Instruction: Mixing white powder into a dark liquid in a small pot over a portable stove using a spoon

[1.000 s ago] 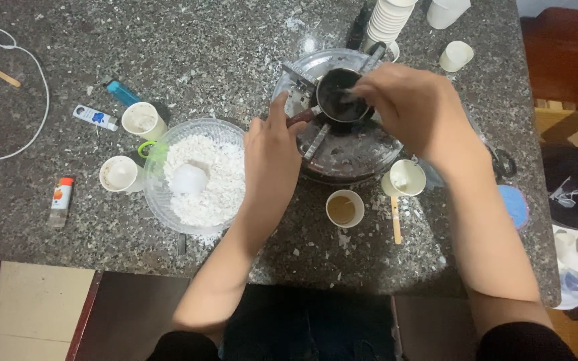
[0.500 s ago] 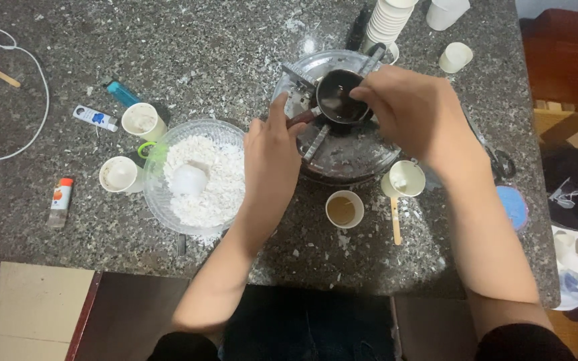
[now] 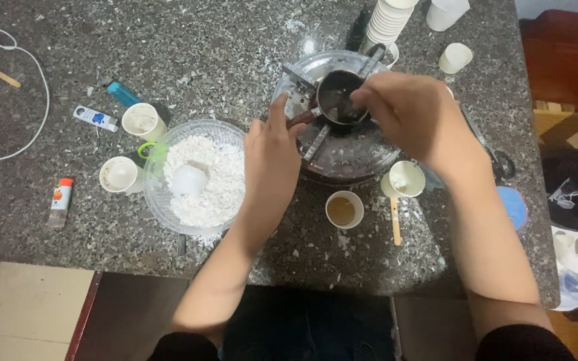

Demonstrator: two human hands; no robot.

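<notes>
Left hand [image 3: 272,157] grips the handle of a small metal pot [image 3: 338,100], fingers wrapped near where the handle meets the cup. Right hand [image 3: 413,113] is over the pot's rim, fingertips pinched together at the opening; can't tell what it's pinching, too small. The pot sits on metal supports inside a wide glass bowl [image 3: 369,164] on the table [image 3: 202,40], dark liquid inside.

How to do it well, my read:
- Keep the left grip firm and the pot level; it perches on thin supports, so any twist could tip it.
- Work the right fingers straight down over the centre, not over the rim.
- Keep the left forearm clear of the bowl of white flakes [image 3: 199,177] just beside it.
- The paper cup [image 3: 342,209] and the cup with a wooden stick [image 3: 406,179] sit near the bowl's front edge; mind the elbows.
</notes>
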